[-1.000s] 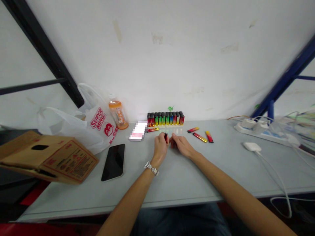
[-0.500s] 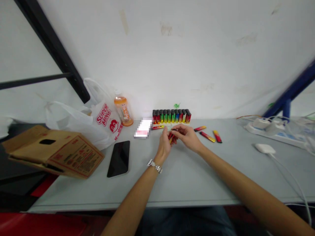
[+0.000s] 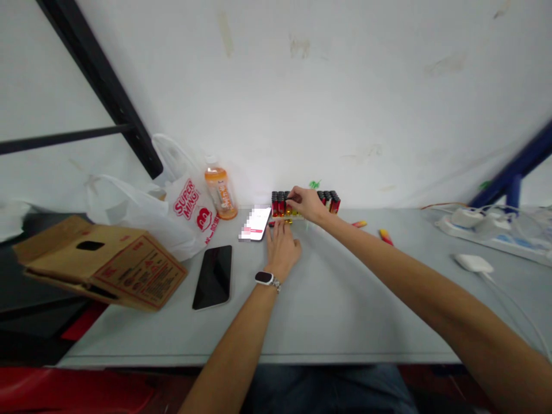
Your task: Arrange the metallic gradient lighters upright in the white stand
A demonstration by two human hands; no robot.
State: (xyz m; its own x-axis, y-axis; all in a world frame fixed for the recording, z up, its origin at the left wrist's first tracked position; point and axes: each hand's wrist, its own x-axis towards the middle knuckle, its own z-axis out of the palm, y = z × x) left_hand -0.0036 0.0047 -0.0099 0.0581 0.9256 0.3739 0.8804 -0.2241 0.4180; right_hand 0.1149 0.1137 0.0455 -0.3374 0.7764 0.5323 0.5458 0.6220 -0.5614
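Lighters with black tops (image 3: 278,206) stand upright in a packed row against the wall, their bodies in several colours. My right hand (image 3: 307,202) reaches over the row from the right, thumb and index finger pinched at the top of one lighter (image 3: 288,209); its palm covers the row's middle. My left hand (image 3: 282,250) lies palm down just in front, fingers stretched toward a loose lighter (image 3: 290,221) lying on its side. The fingertips seem to touch it. To the right lie a red-yellow lighter (image 3: 359,224) and another (image 3: 385,236), both partly behind my right forearm.
Left of the row lies a lit phone (image 3: 259,223), with an orange drink bottle (image 3: 222,192) behind it. A dark phone (image 3: 212,277), a white plastic bag (image 3: 183,230) and a cardboard box (image 3: 129,270) are further left. A power strip (image 3: 495,233) and charger (image 3: 473,263) occupy the right.
My hands have parted from the lighter they held together over the table. The right hand has risen to the standing row; the left has turned palm down and reached forward to the lying lighter.
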